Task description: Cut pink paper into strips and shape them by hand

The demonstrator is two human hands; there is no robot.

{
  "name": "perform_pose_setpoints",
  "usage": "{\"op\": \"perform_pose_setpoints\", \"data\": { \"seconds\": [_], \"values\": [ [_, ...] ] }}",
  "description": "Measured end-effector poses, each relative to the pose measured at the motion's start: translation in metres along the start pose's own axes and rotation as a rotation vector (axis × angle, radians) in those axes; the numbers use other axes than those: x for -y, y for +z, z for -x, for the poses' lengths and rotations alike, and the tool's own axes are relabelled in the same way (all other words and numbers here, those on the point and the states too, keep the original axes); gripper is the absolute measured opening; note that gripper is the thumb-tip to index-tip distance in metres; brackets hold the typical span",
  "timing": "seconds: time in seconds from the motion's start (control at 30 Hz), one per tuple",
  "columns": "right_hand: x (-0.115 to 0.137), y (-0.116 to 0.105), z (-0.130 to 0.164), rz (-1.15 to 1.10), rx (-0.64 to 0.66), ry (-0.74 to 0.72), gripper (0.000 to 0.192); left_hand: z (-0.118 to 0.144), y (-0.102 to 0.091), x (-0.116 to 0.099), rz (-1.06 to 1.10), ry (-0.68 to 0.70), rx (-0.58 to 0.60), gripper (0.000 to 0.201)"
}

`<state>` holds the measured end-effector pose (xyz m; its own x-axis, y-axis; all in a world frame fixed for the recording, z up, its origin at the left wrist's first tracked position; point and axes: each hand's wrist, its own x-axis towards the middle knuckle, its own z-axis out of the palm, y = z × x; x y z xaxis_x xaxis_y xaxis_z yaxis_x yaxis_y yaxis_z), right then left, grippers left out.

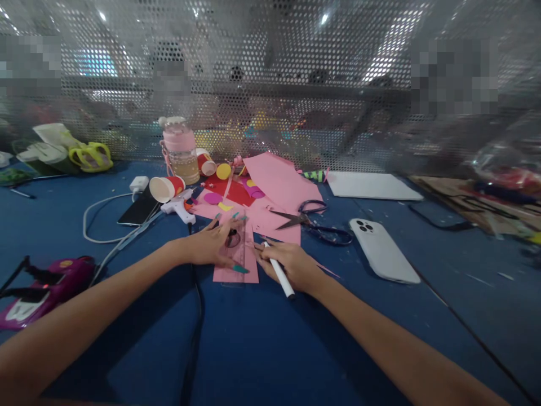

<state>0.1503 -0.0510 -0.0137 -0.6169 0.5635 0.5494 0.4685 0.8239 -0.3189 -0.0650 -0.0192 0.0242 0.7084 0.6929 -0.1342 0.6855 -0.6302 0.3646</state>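
A pink-lidded jar (181, 148) is standing upright at the back of the blue worktop (270, 338), holding a pale yellowish fill in its lower part, though what that fill is cannot be told. Beside it, two red paper cups are lying on their sides: the nearer cup (165, 188) is showing its white inside towards the camera, and the smaller cup (207, 165) is lying just right of the jar; neither is showing any contents. The left hand (215, 243) is pressing flat on a clear ruler (235, 241) that is lying over a pink paper strip (237, 260), its fingers spread apart. The right hand (291, 264) is resting just right of the strip, fingers closed around a white marker (279, 273) whose tip is pointing at the strip's edge. Behind the hands, larger pink sheets (276, 183), red paper and small coloured cut-outs are lying in a loose heap, with scissors (310, 220) resting open on them. A white phone (382, 250) is lying face down to the right, a dark phone (139, 210) and a white glue gun (180, 208) to the left. A perforated metal screen (270, 73) is closing off the back of the worktop, with a blurred room behind it.
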Motion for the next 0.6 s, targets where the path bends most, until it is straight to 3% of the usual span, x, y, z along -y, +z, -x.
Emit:
{"op": "perform_pose_setpoints", "data": {
  "seconds": [0.37, 0.6],
  "values": [
    [0.000, 0.001, -0.001, 0.084, -0.143, 0.014, 0.018, 0.002, 0.018, -0.002, -0.090, 0.046, -0.100, 0.095],
    [-0.005, 0.001, 0.002, 0.098, -0.344, 0.180, 0.027, 0.000, 0.013, -0.002, -0.058, 0.082, -0.069, 0.099]
  ]
}}
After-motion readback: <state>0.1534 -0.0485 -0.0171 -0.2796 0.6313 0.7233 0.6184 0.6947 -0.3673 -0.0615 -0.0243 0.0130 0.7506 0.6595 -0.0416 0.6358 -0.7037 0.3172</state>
